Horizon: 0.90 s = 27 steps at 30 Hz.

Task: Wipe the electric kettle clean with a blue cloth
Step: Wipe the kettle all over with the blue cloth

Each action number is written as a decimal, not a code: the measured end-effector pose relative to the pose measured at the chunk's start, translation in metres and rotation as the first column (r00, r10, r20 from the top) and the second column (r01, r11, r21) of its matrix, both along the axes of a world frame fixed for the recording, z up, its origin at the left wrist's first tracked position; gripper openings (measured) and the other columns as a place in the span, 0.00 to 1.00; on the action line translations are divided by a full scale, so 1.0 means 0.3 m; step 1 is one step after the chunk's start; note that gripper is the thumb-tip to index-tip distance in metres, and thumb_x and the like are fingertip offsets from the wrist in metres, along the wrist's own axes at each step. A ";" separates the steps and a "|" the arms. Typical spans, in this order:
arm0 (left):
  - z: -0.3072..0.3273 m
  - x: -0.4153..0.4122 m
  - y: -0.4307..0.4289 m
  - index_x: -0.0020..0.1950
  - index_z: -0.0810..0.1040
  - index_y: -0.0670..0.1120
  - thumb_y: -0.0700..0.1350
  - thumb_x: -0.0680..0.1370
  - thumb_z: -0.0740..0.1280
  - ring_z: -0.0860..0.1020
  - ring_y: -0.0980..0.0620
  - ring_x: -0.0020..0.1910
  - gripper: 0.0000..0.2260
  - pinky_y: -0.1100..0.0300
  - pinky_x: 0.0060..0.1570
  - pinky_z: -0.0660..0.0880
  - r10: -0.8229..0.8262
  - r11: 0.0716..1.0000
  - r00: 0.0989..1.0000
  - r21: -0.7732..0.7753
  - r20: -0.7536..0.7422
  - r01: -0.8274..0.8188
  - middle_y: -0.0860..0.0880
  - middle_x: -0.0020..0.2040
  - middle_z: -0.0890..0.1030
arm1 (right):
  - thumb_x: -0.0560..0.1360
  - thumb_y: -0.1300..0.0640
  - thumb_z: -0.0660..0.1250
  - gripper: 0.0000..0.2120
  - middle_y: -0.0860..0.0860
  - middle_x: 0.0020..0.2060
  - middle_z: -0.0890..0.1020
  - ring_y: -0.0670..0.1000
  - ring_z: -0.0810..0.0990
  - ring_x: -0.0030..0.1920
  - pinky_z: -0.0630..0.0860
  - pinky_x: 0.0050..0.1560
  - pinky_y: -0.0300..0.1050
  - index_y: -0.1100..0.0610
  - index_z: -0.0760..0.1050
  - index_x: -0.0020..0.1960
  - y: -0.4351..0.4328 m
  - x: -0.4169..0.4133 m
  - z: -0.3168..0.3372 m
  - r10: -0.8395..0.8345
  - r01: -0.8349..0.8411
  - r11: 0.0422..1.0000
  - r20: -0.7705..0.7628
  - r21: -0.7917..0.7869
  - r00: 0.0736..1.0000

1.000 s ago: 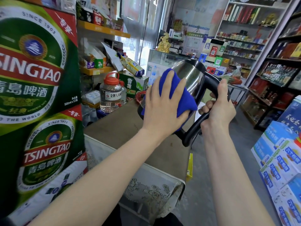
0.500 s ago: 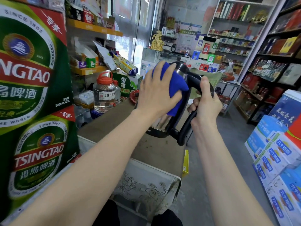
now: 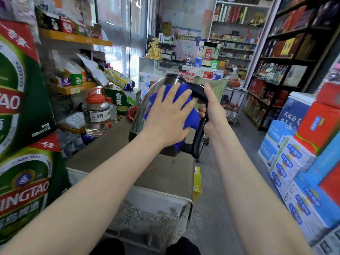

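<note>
A steel electric kettle (image 3: pixel 145 105) with a black handle and base is held upright just above the far end of a brown table (image 3: pixel 139 162). My right hand (image 3: pixel 211 111) is wrapped around the black handle. My left hand (image 3: pixel 169 116) lies flat with spread fingers, pressing a blue cloth (image 3: pixel 192 116) against the kettle's near side. The cloth covers much of that side; blue folds show above and to the right of my fingers.
Tsingtao beer cartons (image 3: pixel 22 126) are stacked close on the left. A clear jug with an orange cap (image 3: pixel 96 111) and a green box (image 3: pixel 121 100) stand left of the kettle. Blue and red cartons (image 3: pixel 303 159) line the right. Shelves (image 3: pixel 287 67) and a glass counter (image 3: pixel 161 67) stand behind.
The kettle went from tilted to upright. My left hand slid the cloth down its side, from near the rim to the middle. My right hand kept hold of the handle.
</note>
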<state>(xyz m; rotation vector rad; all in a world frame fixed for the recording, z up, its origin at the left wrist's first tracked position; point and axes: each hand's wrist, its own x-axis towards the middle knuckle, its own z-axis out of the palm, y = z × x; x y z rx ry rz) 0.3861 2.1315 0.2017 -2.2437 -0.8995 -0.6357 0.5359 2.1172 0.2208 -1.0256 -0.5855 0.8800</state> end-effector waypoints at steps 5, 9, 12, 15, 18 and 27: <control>0.061 -0.044 0.041 0.77 0.61 0.53 0.61 0.76 0.59 0.58 0.41 0.76 0.31 0.44 0.73 0.59 -0.025 0.952 0.893 -0.260 0.450 0.158 0.49 0.79 0.59 | 0.75 0.39 0.74 0.20 0.48 0.25 0.67 0.46 0.63 0.23 0.62 0.23 0.39 0.56 0.78 0.49 -0.007 0.020 0.016 0.055 -0.053 0.998 0.109 -0.017 0.993; -0.011 -0.093 0.028 0.78 0.57 0.56 0.61 0.79 0.58 0.65 0.47 0.73 0.29 0.49 0.66 0.66 0.090 0.834 0.672 -0.425 0.735 0.353 0.53 0.78 0.59 | 0.76 0.38 0.72 0.21 0.46 0.25 0.67 0.44 0.63 0.22 0.62 0.22 0.37 0.56 0.74 0.46 -0.024 0.064 0.026 0.065 -0.065 0.998 0.057 0.002 0.996; -0.054 -0.133 0.018 0.74 0.64 0.57 0.62 0.80 0.57 0.71 0.49 0.67 0.23 0.54 0.60 0.67 0.184 0.702 0.564 -0.510 0.805 0.497 0.52 0.71 0.70 | 0.76 0.37 0.71 0.21 0.45 0.25 0.67 0.43 0.63 0.22 0.62 0.22 0.36 0.55 0.74 0.47 -0.022 0.094 0.035 0.087 -0.087 0.996 0.056 -0.004 0.995; -0.052 -0.159 0.042 0.65 0.70 0.60 0.69 0.75 0.56 0.76 0.47 0.59 0.23 0.47 0.63 0.71 0.306 0.538 0.491 -0.574 0.816 0.618 0.52 0.61 0.78 | 0.77 0.36 0.69 0.21 0.45 0.23 0.66 0.42 0.63 0.21 0.62 0.22 0.36 0.55 0.73 0.45 -0.020 0.105 0.049 0.121 -0.120 0.992 0.060 -0.024 0.991; -0.015 -0.181 0.063 0.62 0.76 0.54 0.71 0.71 0.59 0.79 0.46 0.54 0.28 0.47 0.64 0.72 0.410 0.380 0.436 -0.585 0.801 0.716 0.48 0.57 0.81 | 0.77 0.35 0.70 0.23 0.44 0.21 0.66 0.42 0.62 0.19 0.62 0.21 0.35 0.56 0.73 0.43 -0.010 0.121 0.055 0.146 -0.145 0.988 0.004 -0.050 0.989; 0.030 -0.115 -0.027 0.75 0.63 0.53 0.63 0.79 0.54 0.71 0.44 0.68 0.27 0.47 0.63 0.70 0.124 0.846 0.683 -0.436 0.720 0.306 0.48 0.72 0.69 | 0.76 0.35 0.70 0.24 0.44 0.21 0.66 0.41 0.63 0.19 0.62 0.21 0.34 0.56 0.73 0.43 0.020 0.125 0.053 0.117 -0.119 0.992 -0.058 -0.034 0.991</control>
